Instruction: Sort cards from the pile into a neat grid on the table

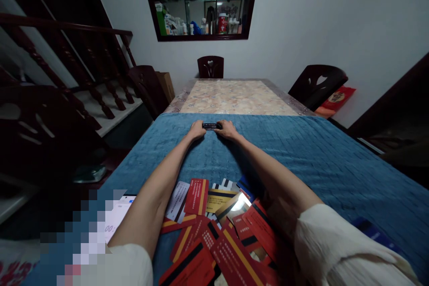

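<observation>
Both my arms reach out across a blue cloth (161, 152). At its far part, my left hand (197, 129) and my right hand (228, 130) grip the two ends of a small black oblong object (210, 125). Rows of pale marks run along it; its exact kind is too small to make out. The fingers of both hands are closed around its ends, partly hidden. Nearer to me, between my forearms, lies a loose heap of plastic cards, among them a red card (197, 196), a gold card (221, 199) and a silver-grey card (177, 201), several overlapping.
A blue card (375, 234) lies under my right sleeve's side. A lit phone or tablet screen (117, 214), partly blurred, is by my left forearm. Beyond the cloth stretches the patterned tabletop (234, 96). Dark chairs (210, 67) stand around it; a stair railing is left.
</observation>
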`<state>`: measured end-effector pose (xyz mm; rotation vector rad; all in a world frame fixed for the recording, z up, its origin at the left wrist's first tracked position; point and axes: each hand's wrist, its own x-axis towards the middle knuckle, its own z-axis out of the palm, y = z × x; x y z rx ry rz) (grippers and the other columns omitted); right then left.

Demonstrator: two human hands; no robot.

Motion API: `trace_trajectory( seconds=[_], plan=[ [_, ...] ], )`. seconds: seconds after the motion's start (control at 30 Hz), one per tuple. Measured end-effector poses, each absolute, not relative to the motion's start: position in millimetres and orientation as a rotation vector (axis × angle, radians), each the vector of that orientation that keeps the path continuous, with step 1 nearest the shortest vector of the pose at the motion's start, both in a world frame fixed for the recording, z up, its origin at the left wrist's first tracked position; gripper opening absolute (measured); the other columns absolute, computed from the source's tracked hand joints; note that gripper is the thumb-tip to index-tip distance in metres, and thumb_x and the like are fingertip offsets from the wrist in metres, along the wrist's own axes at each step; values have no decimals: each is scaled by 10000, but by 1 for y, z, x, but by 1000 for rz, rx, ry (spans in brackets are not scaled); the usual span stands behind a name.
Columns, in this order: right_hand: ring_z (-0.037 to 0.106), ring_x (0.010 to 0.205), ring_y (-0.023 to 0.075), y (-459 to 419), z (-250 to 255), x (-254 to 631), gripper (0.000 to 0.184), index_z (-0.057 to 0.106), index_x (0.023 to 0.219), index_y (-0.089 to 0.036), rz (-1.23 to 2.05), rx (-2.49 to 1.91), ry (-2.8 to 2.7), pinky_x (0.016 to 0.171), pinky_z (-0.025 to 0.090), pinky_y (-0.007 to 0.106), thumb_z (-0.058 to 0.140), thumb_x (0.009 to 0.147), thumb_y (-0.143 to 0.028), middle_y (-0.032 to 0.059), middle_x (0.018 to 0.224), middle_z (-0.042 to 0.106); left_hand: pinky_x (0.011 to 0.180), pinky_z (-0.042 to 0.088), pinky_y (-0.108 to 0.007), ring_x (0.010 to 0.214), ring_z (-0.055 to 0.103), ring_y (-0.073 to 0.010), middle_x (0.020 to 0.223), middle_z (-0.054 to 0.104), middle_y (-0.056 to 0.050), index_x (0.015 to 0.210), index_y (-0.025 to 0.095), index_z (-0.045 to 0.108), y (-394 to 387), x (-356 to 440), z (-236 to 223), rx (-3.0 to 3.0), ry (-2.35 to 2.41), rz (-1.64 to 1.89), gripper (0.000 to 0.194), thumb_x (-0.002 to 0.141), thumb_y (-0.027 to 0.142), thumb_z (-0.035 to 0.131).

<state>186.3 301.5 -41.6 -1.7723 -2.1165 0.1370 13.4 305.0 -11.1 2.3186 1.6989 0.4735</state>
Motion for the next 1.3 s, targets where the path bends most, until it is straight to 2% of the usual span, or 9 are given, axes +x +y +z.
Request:
trace_trajectory(
  seconds=[0.17,0.3,0.4,0.57,0.73,1.0,1.17,1.3],
  plan=[
    [544,1199,249,298,-44,191,476,571,1327,-160,130,-1727,-2113,997,429,353,577,877,-315,138,1307,607,842,500,-309,931,626,-236,942,690,-98,951,139,637,296,6,-13,2359,1715,488,296,676,48,573],
    [529,1219,238,286,-42,196,545,520,1371,-123,132,-1667,-2133,1031,409,335,600,848,-257,151,1343,567,942,482,-346,1053,594,-274,1051,659,-133,973,129,631,287,-1,-14,2416,1720,483,302,679,67,595],
    [524,1221,240,276,-40,199,515,537,1348,-147,135,-1633,-2146,1032,411,355,587,843,-232,138,1340,559,980,469,-355,1097,573,-289,1075,644,-144,961,130,640,280,-8,-16,2451,1718,456,263,702,103,605],
    [511,1221,249,257,-39,201,510,541,1337,-162,142,-1581,-2170,1052,397,381,598,837,-238,131,1332,550,1011,453,-334,1110,560,-267,1086,639,-133,887,128,662,265,-18,-19,2506,1688,365,171,738,140,578],
    [532,1169,252,232,-36,202,472,563,1313,-194,179,-1489,-2219,993,451,384,600,845,-246,113,1301,564,1030,433,-363,1104,558,-267,1098,644,-149,862,131,673,243,-22,-20,2553,1656,283,155,777,154,545],
    [537,1174,254,184,-24,190,395,597,1273,-201,236,-1236,-2363,1001,418,399,591,880,-240,95,1303,602,1033,419,-392,1142,552,-294,1183,625,-179,970,114,678,199,-30,-19,2592,1608,230,213,828,208,549],
    [575,1108,231,154,-12,176,317,642,1200,-176,298,-1031,-2486,1002,378,383,591,888,-192,91,1192,674,1042,415,-388,1166,548,-291,1214,615,-169,1052,122,670,173,-34,-16,2620,1584,180,263,844,216,539],
    [597,1036,210,133,-6,166,265,665,1150,-187,352,-904,-2552,971,368,368,568,905,-177,77,1126,696,1029,428,-372,1168,553,-288,1200,624,-157,1042,136,674,155,-37,-12,2639,1568,122,252,846,212,537]
  ],
)
